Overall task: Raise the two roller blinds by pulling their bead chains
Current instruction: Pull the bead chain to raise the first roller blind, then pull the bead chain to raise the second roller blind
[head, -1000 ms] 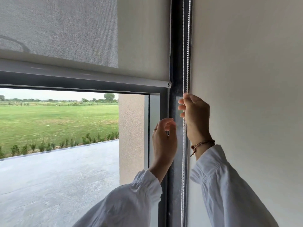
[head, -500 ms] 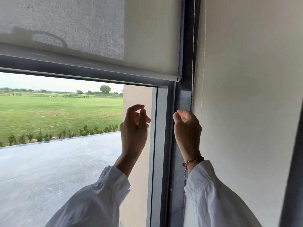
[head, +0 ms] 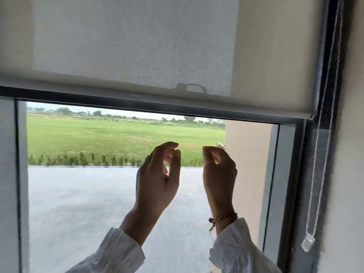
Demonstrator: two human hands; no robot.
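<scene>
A grey roller blind (head: pixel 137 46) covers the upper part of the window, and its bottom bar (head: pixel 157 104) hangs above the view of the lawn. Its white bead chain (head: pixel 323 154) dangles free along the dark frame at the right and ends in a clear weight (head: pixel 307 242). An edge of the second blind (head: pixel 354 134) shows at the far right. My left hand (head: pixel 157 174) and my right hand (head: pixel 218 174) are raised side by side before the glass, fingers loosely curled, holding nothing. Both are well left of the chain.
The dark window frame post (head: pixel 307 194) stands between the glass and the chain. A paved terrace (head: pixel 78 203), a low hedge and a green lawn (head: pixel 118 134) lie outside. White sleeves cover both forearms, and a braided bracelet (head: pixel 223 217) circles the right wrist.
My right hand has let go of the bead chain. Both hands have moved left, away from the frame post, as the view swung left; the chain now hangs alone.
</scene>
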